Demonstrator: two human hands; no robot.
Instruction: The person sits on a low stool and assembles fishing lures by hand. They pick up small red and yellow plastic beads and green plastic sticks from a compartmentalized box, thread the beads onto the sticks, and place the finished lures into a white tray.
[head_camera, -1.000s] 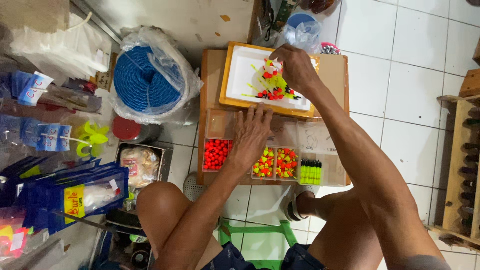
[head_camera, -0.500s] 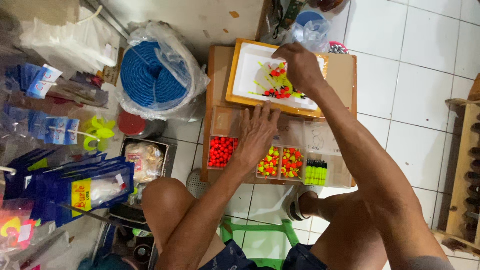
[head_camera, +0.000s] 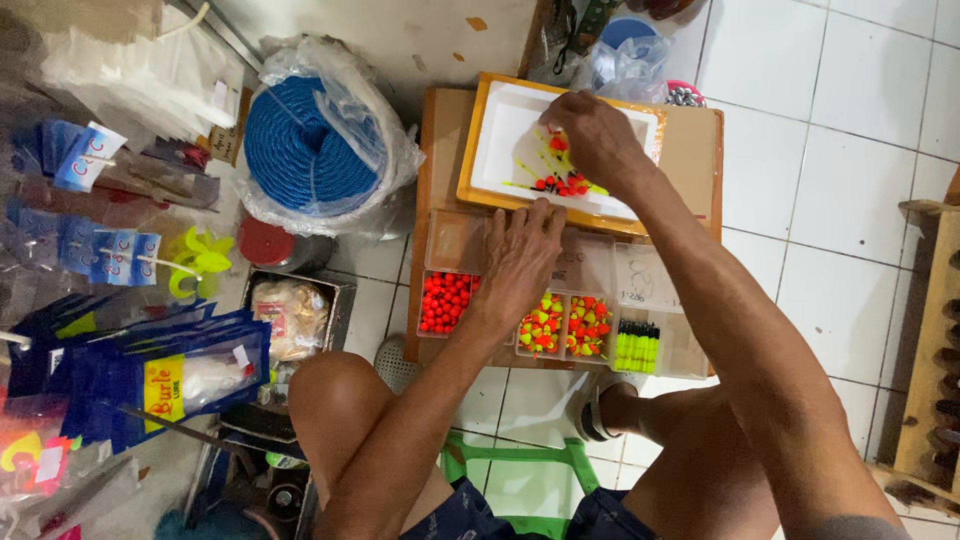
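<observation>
My right hand (head_camera: 596, 140) reaches into a white tray with an orange rim (head_camera: 478, 150), fingers bent over a small heap of red and yellow-green fishing floats (head_camera: 556, 176); whether it pinches one I cannot tell. My left hand (head_camera: 520, 258) rests palm down, fingers spread, on a clear compartment box (head_camera: 640, 285) lying on a low wooden board (head_camera: 700, 150). The box holds red beads (head_camera: 446, 302), mixed red-yellow floats (head_camera: 565, 328) and yellow-green sticks (head_camera: 637, 346).
A coil of blue rope in a plastic bag (head_camera: 310, 145) sits left of the board. Blue packets (head_camera: 150, 375) and hanging goods crowd the left side. A metal tin (head_camera: 292, 318) stands by my knee. White floor tiles lie to the right, with a wooden rack (head_camera: 930, 350).
The view has shifted slightly. My right hand stays over the floats in the tray and my left hand keeps resting on the box.
</observation>
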